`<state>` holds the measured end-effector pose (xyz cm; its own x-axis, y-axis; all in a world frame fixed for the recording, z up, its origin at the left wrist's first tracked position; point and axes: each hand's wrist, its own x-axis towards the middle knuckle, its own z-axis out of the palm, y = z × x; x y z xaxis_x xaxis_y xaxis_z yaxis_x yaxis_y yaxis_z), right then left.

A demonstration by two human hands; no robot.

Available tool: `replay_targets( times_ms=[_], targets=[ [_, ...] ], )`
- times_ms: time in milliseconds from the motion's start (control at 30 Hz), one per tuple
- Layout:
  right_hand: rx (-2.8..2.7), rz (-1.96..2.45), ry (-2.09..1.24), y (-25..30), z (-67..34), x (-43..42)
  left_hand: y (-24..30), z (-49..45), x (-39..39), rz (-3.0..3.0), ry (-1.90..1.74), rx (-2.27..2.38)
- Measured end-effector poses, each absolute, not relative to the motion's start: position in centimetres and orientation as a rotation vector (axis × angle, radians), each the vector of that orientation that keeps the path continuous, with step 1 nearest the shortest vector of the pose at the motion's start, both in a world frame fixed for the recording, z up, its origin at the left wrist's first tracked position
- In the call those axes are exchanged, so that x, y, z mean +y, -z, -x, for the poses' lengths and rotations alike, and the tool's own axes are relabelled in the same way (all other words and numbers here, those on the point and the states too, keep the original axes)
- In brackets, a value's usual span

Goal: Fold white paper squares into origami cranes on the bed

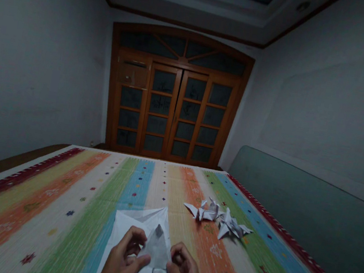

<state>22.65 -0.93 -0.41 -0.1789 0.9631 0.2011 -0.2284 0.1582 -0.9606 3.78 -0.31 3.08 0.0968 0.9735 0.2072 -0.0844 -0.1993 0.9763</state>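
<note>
A partly folded piece of white paper (pixel 156 247) with a pointed top is held between my two hands, low in the middle of the view. My left hand (pixel 126 258) pinches its left edge, thumb lying on the front. On the other side, my right hand (pixel 184 271) grips the right edge between thumb and curled fingers. Two flaps hang side by side at the lower part of the folded paper. Beneath it lies a stack of white paper sheets (pixel 122 225), partly covered by my left hand and the folded piece.
Several folded paper figures (pixel 232 226) lie to the right on the striped tablecloth (pixel 89 205). A pale green bench back or board (pixel 294 208) runs along the right wall. Wooden double doors (pixel 175 108) with glass panes stand beyond the table's far edge.
</note>
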Motion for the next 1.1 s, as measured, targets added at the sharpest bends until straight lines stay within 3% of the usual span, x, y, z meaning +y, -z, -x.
replay_targets(
  times_ms=[233,633,1100],
  targets=[
    [-1.278,0.78,-1.264,-1.3,-22.6,-1.5,-1.8,-3.4,0.2,-1.342,-1.135,0.741],
    [-1.088,0.75,-1.431,0.9,-22.5,-0.8,-3.7,-3.3,0.0,-1.338,-1.191,0.864],
    [-1.229,0.911,-1.045,-0.6,-22.9,-1.4,-3.1,-3.4,-0.3,-1.388,-1.104,0.687]
  ],
)
